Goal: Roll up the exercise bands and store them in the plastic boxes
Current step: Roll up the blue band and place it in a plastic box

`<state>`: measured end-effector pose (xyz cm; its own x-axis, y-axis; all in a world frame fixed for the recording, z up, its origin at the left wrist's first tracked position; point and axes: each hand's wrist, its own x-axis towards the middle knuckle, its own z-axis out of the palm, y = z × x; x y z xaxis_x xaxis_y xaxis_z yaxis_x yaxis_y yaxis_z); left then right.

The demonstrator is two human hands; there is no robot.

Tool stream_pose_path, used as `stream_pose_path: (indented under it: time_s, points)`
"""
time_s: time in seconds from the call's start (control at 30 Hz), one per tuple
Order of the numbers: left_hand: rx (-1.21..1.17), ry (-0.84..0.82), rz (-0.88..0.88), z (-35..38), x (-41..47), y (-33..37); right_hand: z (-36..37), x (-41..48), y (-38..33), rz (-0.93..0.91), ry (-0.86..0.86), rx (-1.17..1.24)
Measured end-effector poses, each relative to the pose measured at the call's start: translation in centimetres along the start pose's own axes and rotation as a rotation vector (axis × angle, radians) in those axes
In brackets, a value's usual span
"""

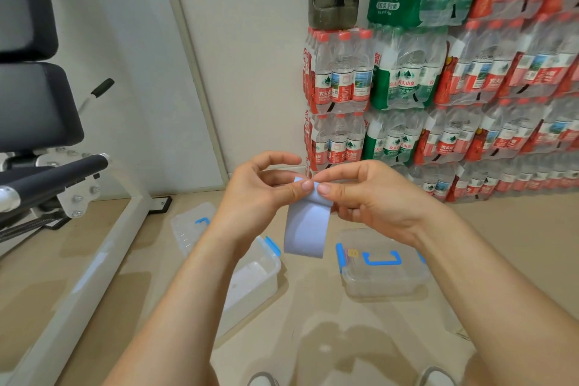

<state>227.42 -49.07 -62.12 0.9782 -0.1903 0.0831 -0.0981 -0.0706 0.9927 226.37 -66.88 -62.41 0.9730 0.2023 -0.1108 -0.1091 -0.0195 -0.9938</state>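
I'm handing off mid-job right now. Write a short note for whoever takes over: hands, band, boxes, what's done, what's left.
Left hand: pinches the band's top edge.
Right hand: pinches the same edge, beside the left thumb.
Band: pale blue, hanging flat from the fingers above the floor, not yet rolled.
Open box: on the floor under the left forearm, its lid lying behind it.
Closed box: on the floor to the right, blue-handled lid on. Its contents are unclear.
Done: band picked up, one box opened.
Left: roll the band from the top edge, put it in the open box, fit the lid.
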Motion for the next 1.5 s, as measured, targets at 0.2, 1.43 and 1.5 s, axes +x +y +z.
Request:
stream_pose_path:
  time_s: [0.2, 1.43, 1.5]
  points:
    - [0.05, -0.044, -0.06, 0.59, -0.25, 0.05, 0.11, 0.02, -0.18, -0.057, 0.048, 0.055]
    - [0.035, 0.0, 0.047, 0.99, -0.12, 0.1, -0.18, -0.02, -0.14, -0.14, 0.043, -0.07]
    - [0.045, 0.004, 0.056, 1.05, -0.11, 0.09, -0.16, -0.04, -0.11, -0.139, 0.066, -0.074]
